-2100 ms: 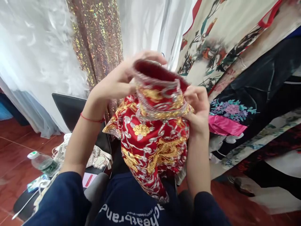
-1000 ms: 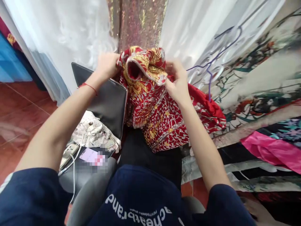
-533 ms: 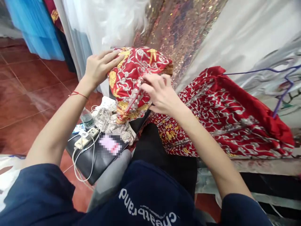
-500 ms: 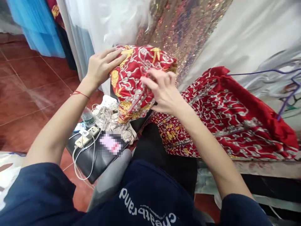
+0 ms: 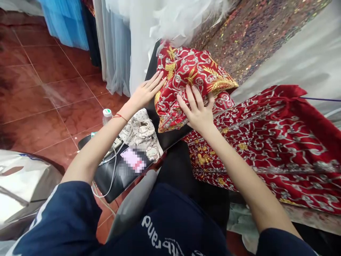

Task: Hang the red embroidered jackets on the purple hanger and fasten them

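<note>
The folded red embroidered garment (image 5: pixel 189 81), gripped moments ago, is now pressed down by the flat, open left hand (image 5: pixel 145 93) and right hand (image 5: pixel 198 112).

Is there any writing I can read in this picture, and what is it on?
"...ithbrand": white letters, upside down and cut off by the frame edge, on the dark blue shirt.
Card on the black chair seat: blurred out, unreadable.
Bottle label: too small to read.
</note>
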Tool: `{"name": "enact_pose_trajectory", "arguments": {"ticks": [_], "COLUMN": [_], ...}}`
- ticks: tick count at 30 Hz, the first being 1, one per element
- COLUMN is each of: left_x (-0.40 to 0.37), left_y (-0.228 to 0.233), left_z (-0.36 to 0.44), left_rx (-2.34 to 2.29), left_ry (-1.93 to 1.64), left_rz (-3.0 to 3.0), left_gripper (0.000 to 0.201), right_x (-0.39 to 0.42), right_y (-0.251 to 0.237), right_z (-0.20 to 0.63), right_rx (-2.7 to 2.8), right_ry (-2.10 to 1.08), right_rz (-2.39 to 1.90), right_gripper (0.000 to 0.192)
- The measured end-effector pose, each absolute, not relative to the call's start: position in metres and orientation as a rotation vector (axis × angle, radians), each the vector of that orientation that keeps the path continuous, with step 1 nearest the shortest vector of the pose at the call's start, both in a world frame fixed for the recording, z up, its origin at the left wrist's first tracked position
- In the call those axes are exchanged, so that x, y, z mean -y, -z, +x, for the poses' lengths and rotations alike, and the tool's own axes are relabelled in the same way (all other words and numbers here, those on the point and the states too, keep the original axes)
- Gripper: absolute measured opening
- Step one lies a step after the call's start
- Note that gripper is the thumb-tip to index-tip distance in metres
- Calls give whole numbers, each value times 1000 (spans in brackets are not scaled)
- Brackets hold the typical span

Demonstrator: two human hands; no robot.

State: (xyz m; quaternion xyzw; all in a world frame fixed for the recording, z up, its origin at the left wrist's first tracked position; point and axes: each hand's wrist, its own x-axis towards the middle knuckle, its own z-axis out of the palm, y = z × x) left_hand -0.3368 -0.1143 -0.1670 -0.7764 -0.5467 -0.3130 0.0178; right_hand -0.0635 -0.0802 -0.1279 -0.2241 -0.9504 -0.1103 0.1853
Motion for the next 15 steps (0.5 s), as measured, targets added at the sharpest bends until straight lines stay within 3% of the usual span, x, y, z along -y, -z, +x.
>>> {"name": "enact_pose_trajectory", "arguments": {"ticks": [4,9,13,15], "left_x": [134,194,278,324], "left_y": [158,115,57,31], "left_z": [-338,-326,-273,-236], "left_rx": [1834,2034,1704,1481], "left_ry": [995,1255,1572,1562], "left_rz": [-2398,-2412,-2564,-2703], "left_gripper": [66,40,27,20], "right_x": [79,77,73,74], "right_y": [133,127,131,132], "right_z": [-70,-71,-71,-70], "right_rx": [2720,2766,2663,2620], "right_ry": [385,373,143,83], "right_rz": [-641,-630,-548,-502], "right_gripper": [71,79,74,71]}}
